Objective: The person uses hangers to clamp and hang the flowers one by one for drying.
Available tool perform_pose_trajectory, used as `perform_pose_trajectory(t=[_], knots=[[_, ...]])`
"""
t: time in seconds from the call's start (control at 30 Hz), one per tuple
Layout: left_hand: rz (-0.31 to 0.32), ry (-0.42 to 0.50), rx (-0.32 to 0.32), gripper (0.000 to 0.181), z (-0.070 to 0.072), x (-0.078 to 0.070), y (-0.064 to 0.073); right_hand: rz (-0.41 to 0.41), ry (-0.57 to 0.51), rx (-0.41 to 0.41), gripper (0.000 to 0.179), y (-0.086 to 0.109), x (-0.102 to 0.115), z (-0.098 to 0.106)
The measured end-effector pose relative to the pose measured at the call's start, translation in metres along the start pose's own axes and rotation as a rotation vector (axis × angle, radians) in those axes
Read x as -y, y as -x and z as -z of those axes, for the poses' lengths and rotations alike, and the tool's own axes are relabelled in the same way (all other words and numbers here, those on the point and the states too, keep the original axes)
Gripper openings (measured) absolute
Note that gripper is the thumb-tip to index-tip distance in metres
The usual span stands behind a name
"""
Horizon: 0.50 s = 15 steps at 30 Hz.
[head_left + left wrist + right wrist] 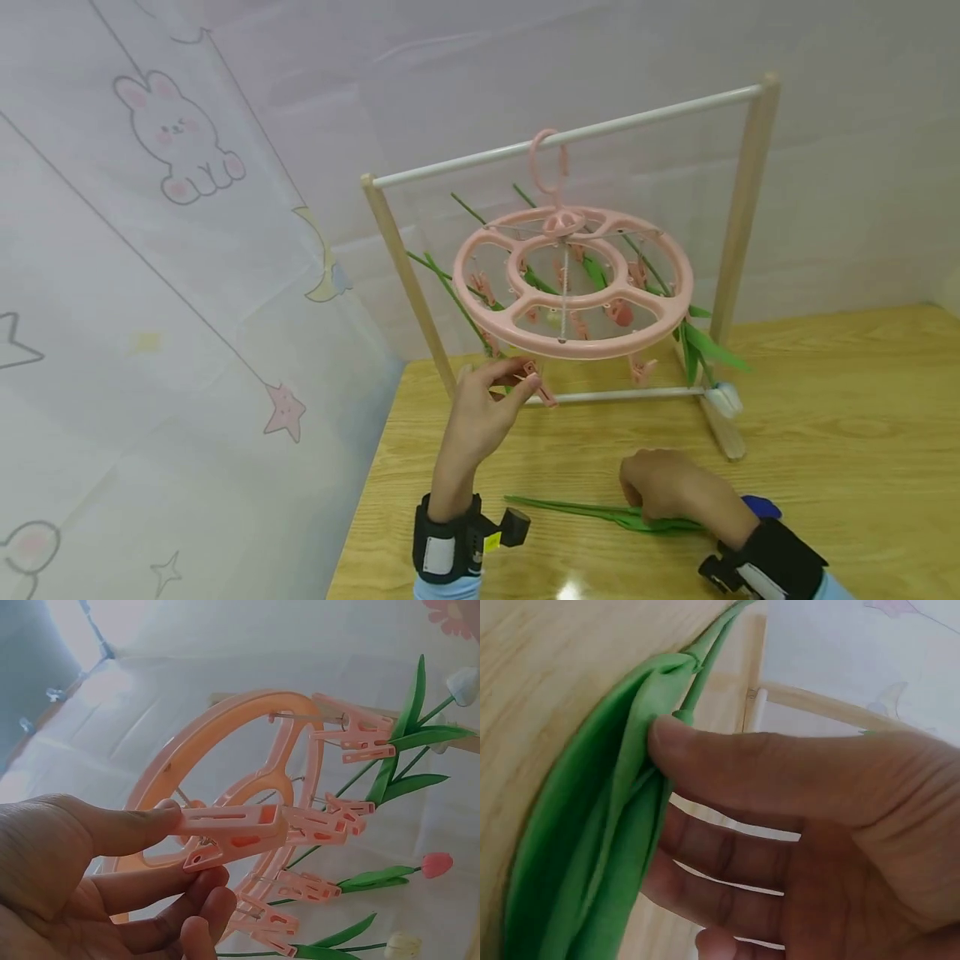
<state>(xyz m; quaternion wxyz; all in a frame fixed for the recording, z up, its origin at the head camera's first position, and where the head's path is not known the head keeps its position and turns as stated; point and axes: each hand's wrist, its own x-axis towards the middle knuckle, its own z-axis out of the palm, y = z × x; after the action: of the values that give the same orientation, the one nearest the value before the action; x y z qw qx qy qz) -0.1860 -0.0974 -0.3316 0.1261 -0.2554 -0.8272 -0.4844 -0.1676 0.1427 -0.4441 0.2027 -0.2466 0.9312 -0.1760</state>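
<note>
My left hand (476,417) pinches a pink clothespin (232,829) between thumb and fingers, at the front left rim of a round pink hanger (592,344). No stem shows in that clothespin's jaws. Low over the wooden table, my right hand (678,490) holds an artificial tulip by its green leaves (592,825) and stem, thumb on the near side. The tulip's thin stem (558,505) points left along the tabletop. Its blue bloom (762,506) shows partly behind the right wrist.
The hanger hooks over the white rod (465,160) of a stand with wooden posts (738,200). Other clothespins on it hold tulips, among them a white tulip (725,400) at the right and a pink tulip (437,865). A patterned cloth (187,333) hangs at the left.
</note>
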Motion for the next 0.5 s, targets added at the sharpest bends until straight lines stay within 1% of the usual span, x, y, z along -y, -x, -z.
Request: perform_pose_trajectory(t=[0.07,0.13,0.3,0.37,0.43,0.5], knots=[[0.009,0.000,0.002,0.025,0.001,-0.002,0.000,0.049,-0.019,-0.004,0.029,0.001,-0.004,0.001],[0.015,0.002,0.007,0.026,0.003,-0.007,0.000,0.129,-0.046,-0.011,0.028,0.004,-0.010,0.006],[0.006,0.001,0.035,0.027,0.008,-0.032,0.002,0.324,-0.161,-0.007,0.021,0.016,-0.022,0.026],[0.001,-0.004,0.044,0.026,0.009,-0.039,0.002,0.405,-0.218,0.003,0.017,0.021,-0.026,0.035],[0.005,-0.010,0.048,0.026,0.010,-0.043,0.003,0.491,-0.257,0.007,0.013,0.027,-0.028,0.044],[0.016,-0.017,0.045,0.027,0.009,-0.043,0.003,0.556,-0.287,0.009,0.009,0.032,-0.028,0.052]])
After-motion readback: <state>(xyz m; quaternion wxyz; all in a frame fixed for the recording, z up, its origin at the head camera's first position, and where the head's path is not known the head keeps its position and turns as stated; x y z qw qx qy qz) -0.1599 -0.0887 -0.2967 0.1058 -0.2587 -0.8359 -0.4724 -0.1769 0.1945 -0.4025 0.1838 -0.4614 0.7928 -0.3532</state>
